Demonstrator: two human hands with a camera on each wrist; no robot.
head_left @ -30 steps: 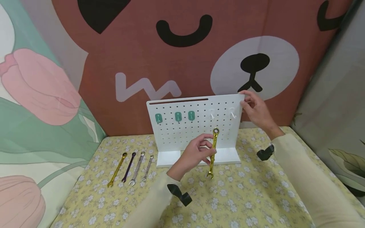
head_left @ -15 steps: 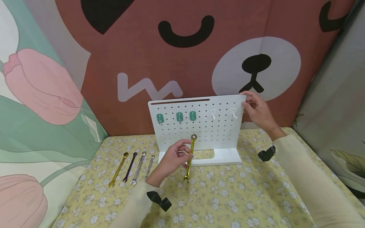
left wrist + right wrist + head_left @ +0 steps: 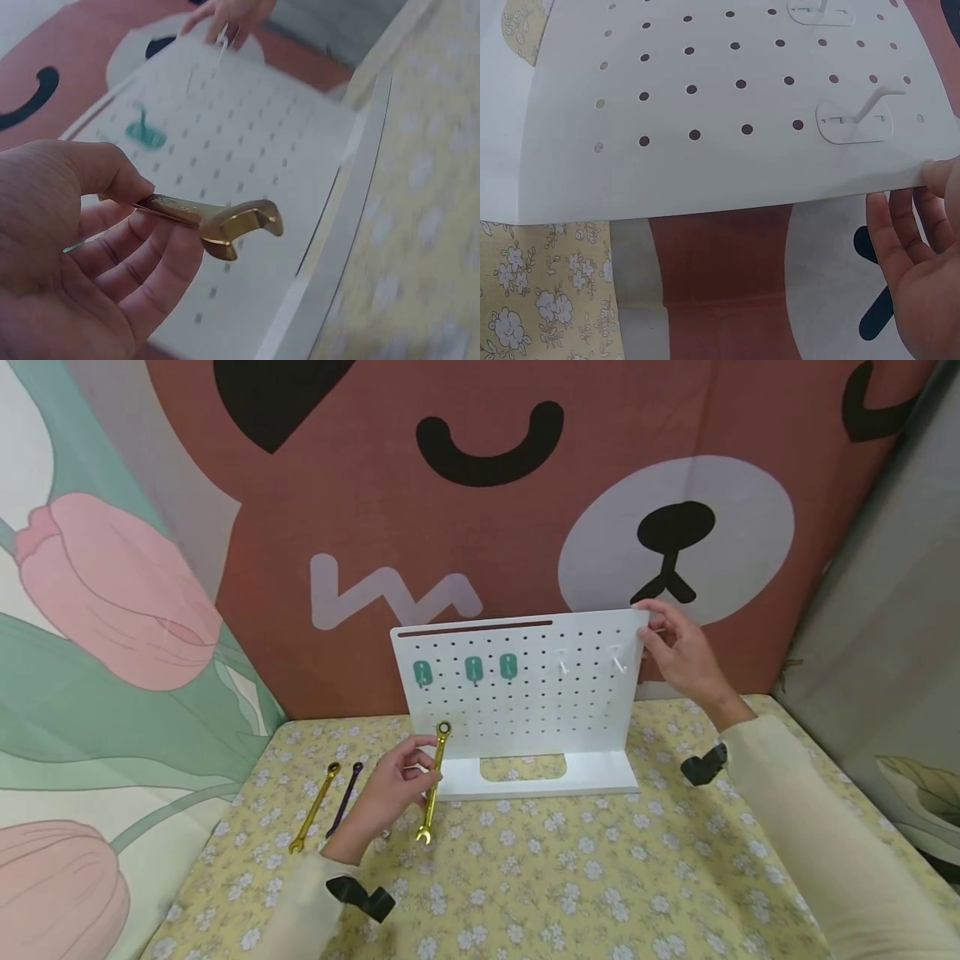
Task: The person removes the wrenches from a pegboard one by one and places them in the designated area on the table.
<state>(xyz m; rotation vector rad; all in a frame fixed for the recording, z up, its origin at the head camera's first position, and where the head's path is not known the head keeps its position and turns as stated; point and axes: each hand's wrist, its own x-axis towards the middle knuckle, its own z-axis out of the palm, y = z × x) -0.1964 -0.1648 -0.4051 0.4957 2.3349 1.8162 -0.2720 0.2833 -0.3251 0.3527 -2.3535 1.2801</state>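
Observation:
My left hand (image 3: 396, 785) pinches a gold combination wrench (image 3: 433, 785) between thumb and fingers. The wrench stands nearly upright in front of the pegboard's left side, ring end up and open end down. In the left wrist view its open jaw end (image 3: 238, 225) points away from the palm. My right hand (image 3: 678, 652) grips the top right corner of the white pegboard (image 3: 525, 710), thumb on the front and fingers behind the edge. Three green hooks (image 3: 474, 669) and two white hooks (image 3: 617, 660) sit on the board, with nothing hanging from them.
On the floral tablecloth (image 3: 570, 877) at the left lie another gold wrench (image 3: 315, 807) and a purple wrench (image 3: 345, 797). My left hand and forearm cover most of what lies to their right. A curtain printed with a bear (image 3: 375, 510) hangs behind the board.
My left hand has carried the gold wrench leftward, from the board's right half to its left edge, now covering the silver wrenches. My right hand stays on the board's corner.

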